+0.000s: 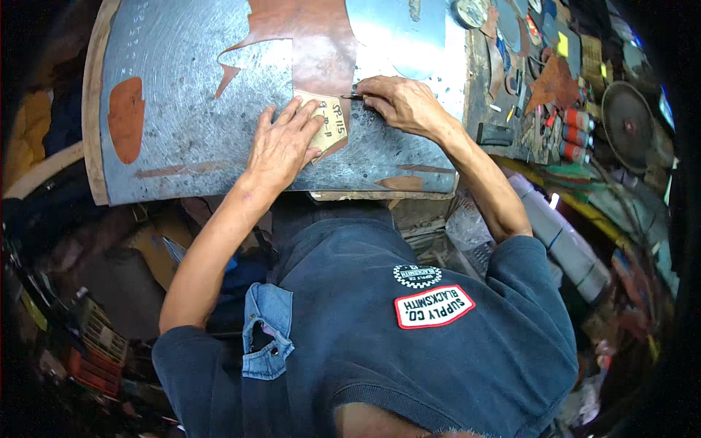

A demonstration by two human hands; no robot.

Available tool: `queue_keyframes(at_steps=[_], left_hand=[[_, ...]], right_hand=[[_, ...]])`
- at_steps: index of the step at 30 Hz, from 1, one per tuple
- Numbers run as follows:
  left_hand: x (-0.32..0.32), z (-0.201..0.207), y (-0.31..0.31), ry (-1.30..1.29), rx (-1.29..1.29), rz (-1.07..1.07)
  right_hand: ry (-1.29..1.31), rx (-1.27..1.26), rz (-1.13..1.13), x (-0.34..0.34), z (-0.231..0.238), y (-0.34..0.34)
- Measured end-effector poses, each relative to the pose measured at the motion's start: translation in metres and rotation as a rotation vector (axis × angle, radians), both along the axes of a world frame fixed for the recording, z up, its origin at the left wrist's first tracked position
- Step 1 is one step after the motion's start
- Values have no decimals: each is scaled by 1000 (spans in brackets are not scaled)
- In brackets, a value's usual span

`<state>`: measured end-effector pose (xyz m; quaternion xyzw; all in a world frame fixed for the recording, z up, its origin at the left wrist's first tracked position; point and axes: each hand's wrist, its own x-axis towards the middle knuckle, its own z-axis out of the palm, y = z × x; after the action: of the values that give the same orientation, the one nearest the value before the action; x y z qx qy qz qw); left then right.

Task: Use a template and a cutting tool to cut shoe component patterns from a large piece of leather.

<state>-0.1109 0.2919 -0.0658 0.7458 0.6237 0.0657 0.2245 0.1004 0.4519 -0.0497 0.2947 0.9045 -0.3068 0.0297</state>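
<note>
A brown piece of leather (320, 62) lies on the grey metal-topped bench (197, 109), running away from me to the far edge. On its near end rests a tan card template (336, 125) with dark markings. My left hand (283, 140) lies over the template's left part, fingers spread and pressing it down on the leather. At the template's upper right corner, my right hand (403, 104) grips a slim dark knife (353, 96) between thumb and fingers. Its tip touches the leather's right edge; most of the handle is hidden in my fingers.
A rounded brown leather piece (126, 120) lies at the bench's left, and a pointed scrap (400, 183) near its front edge. Rightward, a cluttered side table holds a star-shaped leather piece (553, 86), several red-and-grey cans (577, 137) and a dark block (495, 134). A round disc (629, 125) stands beyond.
</note>
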Motion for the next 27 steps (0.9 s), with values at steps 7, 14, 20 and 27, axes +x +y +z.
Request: queue_keyframes(at_steps=[7,14,20,27], left_hand=[[1,-13,6,127,153,-213],[4,-6,18,190,117,-315],[2,-5,16,235,138,-324],[4,-6,16,264,119,-324]], right_hand=[[197,-109,-581,-12,3,-90],[310,93,-746,-34,-24,-115],[291,122,-715,-37,-28,-117],[211,126,-673,-40,-22,-113]])
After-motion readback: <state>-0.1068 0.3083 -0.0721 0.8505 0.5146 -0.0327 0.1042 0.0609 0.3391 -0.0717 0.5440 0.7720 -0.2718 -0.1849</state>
